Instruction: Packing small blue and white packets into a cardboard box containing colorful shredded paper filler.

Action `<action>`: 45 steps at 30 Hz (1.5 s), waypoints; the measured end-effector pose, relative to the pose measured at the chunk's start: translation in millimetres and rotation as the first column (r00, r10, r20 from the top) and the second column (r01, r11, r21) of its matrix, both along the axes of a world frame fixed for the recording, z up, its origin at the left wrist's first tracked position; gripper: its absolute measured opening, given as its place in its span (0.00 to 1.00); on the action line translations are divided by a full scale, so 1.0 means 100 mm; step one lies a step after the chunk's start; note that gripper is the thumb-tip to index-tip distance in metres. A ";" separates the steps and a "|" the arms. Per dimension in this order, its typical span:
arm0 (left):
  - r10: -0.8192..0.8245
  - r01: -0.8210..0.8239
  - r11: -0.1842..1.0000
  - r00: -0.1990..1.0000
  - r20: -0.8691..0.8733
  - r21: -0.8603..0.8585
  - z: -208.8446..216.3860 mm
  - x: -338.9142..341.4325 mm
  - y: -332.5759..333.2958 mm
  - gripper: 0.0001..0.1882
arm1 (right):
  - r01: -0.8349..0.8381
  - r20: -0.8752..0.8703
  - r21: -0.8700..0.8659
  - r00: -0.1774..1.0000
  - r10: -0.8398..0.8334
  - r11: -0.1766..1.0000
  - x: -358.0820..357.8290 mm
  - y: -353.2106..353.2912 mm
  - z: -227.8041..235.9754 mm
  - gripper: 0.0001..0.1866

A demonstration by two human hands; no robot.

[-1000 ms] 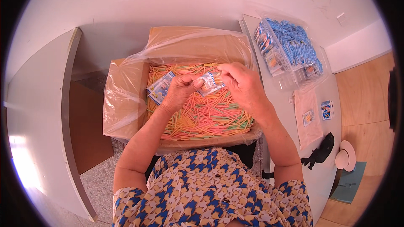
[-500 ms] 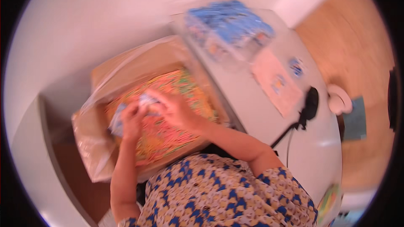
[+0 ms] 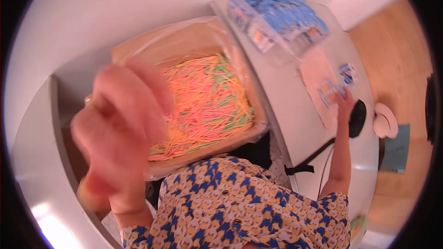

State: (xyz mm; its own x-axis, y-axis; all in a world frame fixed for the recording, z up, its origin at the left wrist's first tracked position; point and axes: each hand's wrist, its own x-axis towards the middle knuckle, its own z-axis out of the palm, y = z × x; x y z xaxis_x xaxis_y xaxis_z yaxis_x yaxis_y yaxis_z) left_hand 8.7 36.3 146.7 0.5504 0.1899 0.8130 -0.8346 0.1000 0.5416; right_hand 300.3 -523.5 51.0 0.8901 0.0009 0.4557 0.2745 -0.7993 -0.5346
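My left hand (image 3: 122, 106) is raised close in front of me, large and blurred. Its fingers are curled in, and no object shows in them. My right arm reaches over the table, where my right hand (image 3: 344, 99) has its fingers closed at the edge of a small clear-and-blue packet (image 3: 328, 93) on a pale pink sheet (image 3: 314, 67). Another small blue-and-white packet (image 3: 347, 74) lies just beyond it. An open, plastic-lined cardboard box (image 3: 184, 41) in front of me holds many thin pink, orange, yellow and green sticks (image 3: 207, 101).
A clear bin (image 3: 263, 41) piled with blue-topped packets (image 3: 281, 9) stands at the table's back. A black stand (image 3: 314, 157) with a dark head lies near my right forearm. Curved white table edges (image 3: 277, 124) flank the box. A pinkish rounded object (image 3: 385, 122) is beyond the right edge.
Both hands were together over the box, handling a bluish-white packet. They have parted: the left rose toward me, the right swung out to the pink sheet. The view has shifted.
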 end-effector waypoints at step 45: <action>0.995 0.136 -0.038 -0.084 0.050 0.990 -1.51 -0.41 0.60 0.20 | -0.386 -0.241 -0.922 0.540 0.806 -0.017 -2.09 5.81 -0.64 0.08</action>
State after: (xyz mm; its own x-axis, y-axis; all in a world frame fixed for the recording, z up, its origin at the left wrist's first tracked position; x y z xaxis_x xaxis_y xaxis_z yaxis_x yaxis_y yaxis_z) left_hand -32.6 96.2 -3.9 0.7820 0.6138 0.1081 0.6186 -0.7856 -0.0141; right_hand 91.1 57.3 -12.7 0.1396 0.9872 -0.0776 0.8567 -0.0811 0.5094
